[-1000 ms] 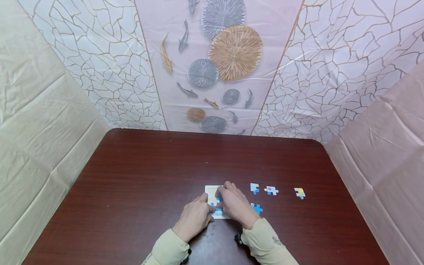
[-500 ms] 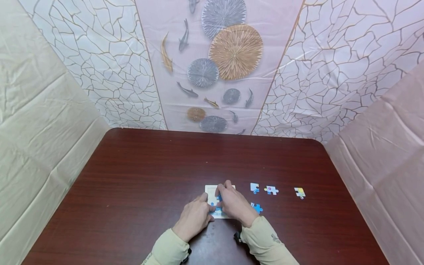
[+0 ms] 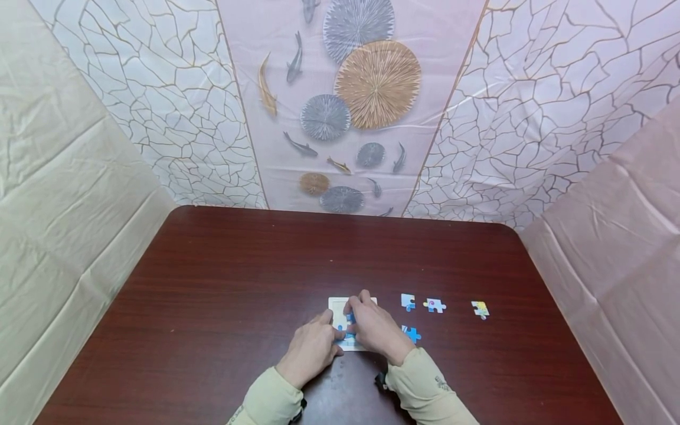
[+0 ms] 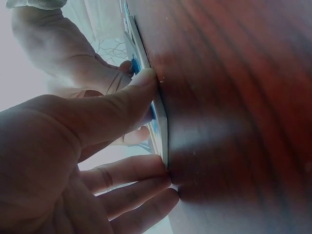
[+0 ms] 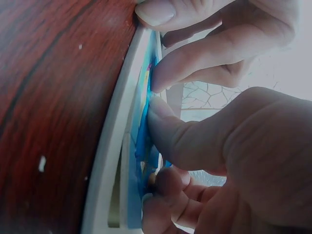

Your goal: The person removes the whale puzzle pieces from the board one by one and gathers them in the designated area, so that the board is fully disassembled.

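Observation:
A small white puzzle tray (image 3: 338, 303) with blue pieces in it lies flat on the table. My left hand (image 3: 308, 347) holds its near left corner, the thumb (image 4: 145, 78) at the near edge and several fingertips at the left side. Its index finger reaches over the tray and presses on the pieces. From the right, my right hand (image 3: 376, 324) pinches a blue puzzle piece (image 5: 142, 139) between thumb and fingers, low over the tray. The fingers hide much of this piece, so whether it sits fully in place cannot be seen.
Right of the tray lie loose puzzle pieces: a blue one (image 3: 412, 334) close to my right wrist, a white-and-blue one (image 3: 408, 301), a pale one (image 3: 435, 305) and a yellow one (image 3: 480, 309) farther right. The brown table (image 3: 239, 265) meets patterned cloth walls at back and sides.
Both hands stay almost still on the tray. My right hand shifts only very slightly, and the loose pieces keep their places.

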Action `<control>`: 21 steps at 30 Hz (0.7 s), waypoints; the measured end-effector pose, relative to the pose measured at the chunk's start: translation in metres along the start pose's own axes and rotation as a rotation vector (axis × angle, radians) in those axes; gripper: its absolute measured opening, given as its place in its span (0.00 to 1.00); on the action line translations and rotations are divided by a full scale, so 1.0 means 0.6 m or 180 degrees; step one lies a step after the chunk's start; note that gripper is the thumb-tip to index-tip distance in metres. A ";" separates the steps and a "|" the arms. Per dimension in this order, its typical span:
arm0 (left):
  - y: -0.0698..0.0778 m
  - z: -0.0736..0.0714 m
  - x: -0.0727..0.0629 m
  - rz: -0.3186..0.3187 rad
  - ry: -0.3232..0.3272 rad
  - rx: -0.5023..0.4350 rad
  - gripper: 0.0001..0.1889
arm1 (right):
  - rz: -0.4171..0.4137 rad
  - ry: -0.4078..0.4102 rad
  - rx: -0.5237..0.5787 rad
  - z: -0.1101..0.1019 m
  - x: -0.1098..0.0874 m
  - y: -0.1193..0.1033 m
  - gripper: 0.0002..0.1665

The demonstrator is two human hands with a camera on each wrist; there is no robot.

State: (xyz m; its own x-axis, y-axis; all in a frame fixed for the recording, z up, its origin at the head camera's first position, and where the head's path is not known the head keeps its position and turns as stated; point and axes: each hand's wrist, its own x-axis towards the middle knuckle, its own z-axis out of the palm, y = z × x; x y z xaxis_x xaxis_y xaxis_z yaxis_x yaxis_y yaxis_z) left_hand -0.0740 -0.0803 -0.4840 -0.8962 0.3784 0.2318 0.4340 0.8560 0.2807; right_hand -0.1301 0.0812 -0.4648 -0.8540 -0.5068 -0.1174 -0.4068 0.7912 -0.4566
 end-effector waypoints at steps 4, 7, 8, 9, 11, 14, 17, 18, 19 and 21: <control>-0.001 0.001 0.000 0.0000 -0.0007 0.0008 0.12 | 0.0013 -0.0021 0.0036 0.000 -0.001 0.000 0.12; 0.000 0.001 0.000 -0.0005 -0.0018 0.0005 0.12 | 0.0021 -0.0023 0.0045 0.000 -0.002 0.000 0.12; 0.000 0.000 0.000 -0.0006 -0.0018 -0.0001 0.12 | 0.0013 -0.0027 0.0054 0.000 -0.003 0.001 0.12; 0.000 0.000 0.000 -0.0006 -0.0020 -0.0003 0.12 | 0.0025 -0.0036 0.0053 -0.001 -0.003 0.001 0.12; 0.000 0.000 0.000 -0.0011 -0.0025 -0.0011 0.12 | 0.0017 -0.0043 0.0039 -0.001 -0.003 0.001 0.12; 0.000 -0.001 0.000 -0.0015 -0.0034 -0.0014 0.12 | 0.0024 -0.0053 -0.0005 -0.001 -0.003 0.000 0.13; 0.000 -0.001 0.000 -0.0020 -0.0047 -0.0005 0.12 | 0.0017 -0.0001 -0.0103 0.001 -0.005 -0.001 0.13; 0.000 -0.001 0.000 -0.0019 -0.0051 0.0003 0.12 | 0.0000 0.0041 -0.0131 0.001 -0.007 -0.002 0.13; 0.001 -0.002 0.000 -0.0021 -0.0053 0.0005 0.12 | -0.0027 0.0096 -0.0163 0.002 -0.008 -0.003 0.13; 0.001 -0.002 0.000 -0.0022 -0.0055 0.0015 0.13 | -0.0072 0.0225 -0.0244 0.005 -0.011 -0.005 0.13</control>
State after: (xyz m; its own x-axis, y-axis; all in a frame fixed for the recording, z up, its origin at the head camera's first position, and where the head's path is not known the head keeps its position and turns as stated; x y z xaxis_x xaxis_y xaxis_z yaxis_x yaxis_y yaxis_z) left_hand -0.0738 -0.0800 -0.4828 -0.9007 0.3783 0.2138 0.4273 0.8604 0.2778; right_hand -0.1225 0.0813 -0.4653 -0.8640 -0.5016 -0.0440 -0.4476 0.8051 -0.3892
